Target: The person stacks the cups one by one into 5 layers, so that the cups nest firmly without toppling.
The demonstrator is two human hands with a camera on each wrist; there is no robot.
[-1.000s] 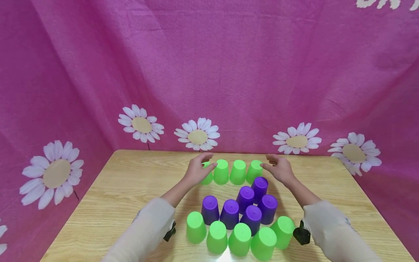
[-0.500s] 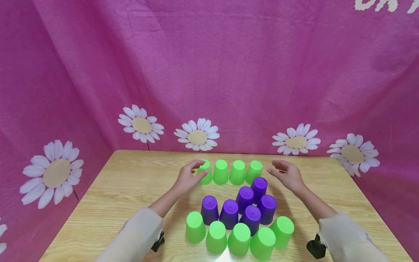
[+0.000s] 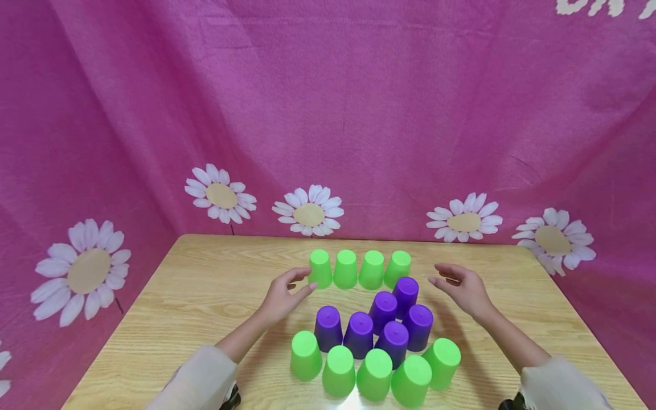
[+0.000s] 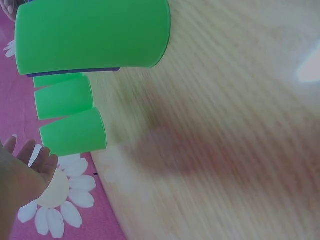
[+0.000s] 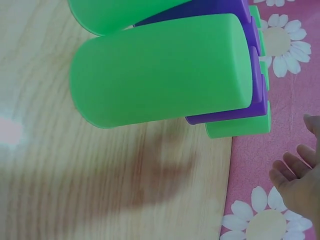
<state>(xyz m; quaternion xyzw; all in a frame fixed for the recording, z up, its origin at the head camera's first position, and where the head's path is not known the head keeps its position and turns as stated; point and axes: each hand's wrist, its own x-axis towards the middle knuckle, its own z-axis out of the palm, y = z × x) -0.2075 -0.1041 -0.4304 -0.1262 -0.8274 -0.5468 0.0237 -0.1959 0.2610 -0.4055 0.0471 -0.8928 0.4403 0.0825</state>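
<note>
Upside-down plastic cups stand on a wooden table. At the back is a row of green cups, its left end cup nearest my left hand, whose fingertips come right at the cup's side in the head view. Loosely bent fingers on that hand hold nothing. My right hand hovers to the right of the rear purple cup, fingers relaxed, holding nothing. Several purple cups fill the middle, such as one purple cup at the left. A front row of green cups includes a green cup large in the right wrist view.
The wooden table ends at the back against a pink cloth printed with white daisies. A front green cup sits at the right end of the near row, close to the purple cups.
Both hands have drawn back from the rear green row, toward the person and outward, left hand to the left and right hand to the right. The cups stay put.
</note>
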